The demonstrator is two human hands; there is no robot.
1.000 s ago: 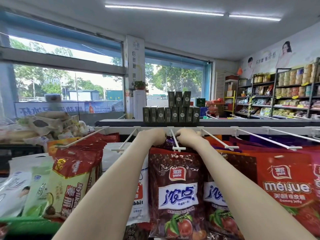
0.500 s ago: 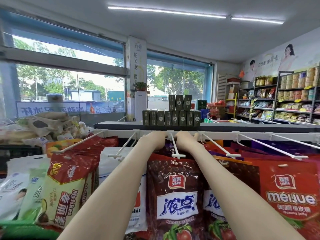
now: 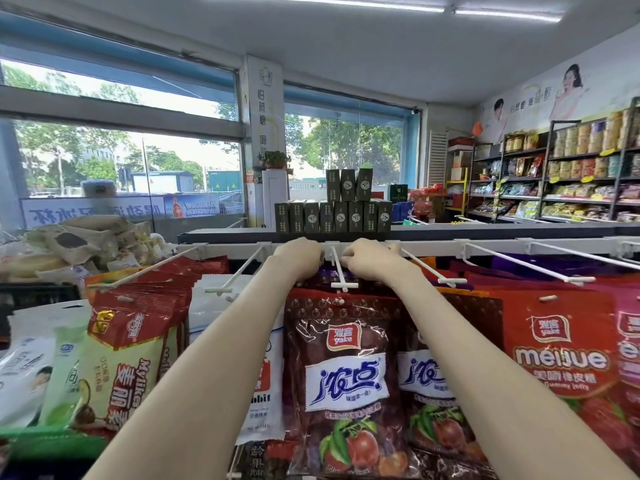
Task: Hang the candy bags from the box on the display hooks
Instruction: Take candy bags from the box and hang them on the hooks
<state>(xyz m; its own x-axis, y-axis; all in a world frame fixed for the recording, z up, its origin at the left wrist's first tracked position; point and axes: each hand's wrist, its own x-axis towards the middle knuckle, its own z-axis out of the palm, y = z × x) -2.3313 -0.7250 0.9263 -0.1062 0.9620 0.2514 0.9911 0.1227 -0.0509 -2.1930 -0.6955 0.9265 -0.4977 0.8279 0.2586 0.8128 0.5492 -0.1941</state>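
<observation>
A white display hook (image 3: 338, 275) juts from the white rail (image 3: 485, 245) toward me. A dark brown candy bag (image 3: 346, 375) with a fruit picture hangs at its front end. More dark bags (image 3: 325, 274) hang behind it on the same hook. My left hand (image 3: 299, 254) and my right hand (image 3: 367, 256) reach to the back of this hook, one on each side of it, close under the rail. Both hands have their fingers curled down over the tops of the rear bags. The fingertips are hidden. No box is in view.
Neighbouring hooks carry red and yellow bags (image 3: 131, 341) on the left and red gummy bags (image 3: 561, 358) on the right. Dark green cartons (image 3: 334, 216) stand on the counter behind the rail. Shop shelves (image 3: 571, 174) fill the far right.
Both hands stay at the back of the middle hook, a little closer to the rail. My view has tilted slightly. The front bag hangs as before.
</observation>
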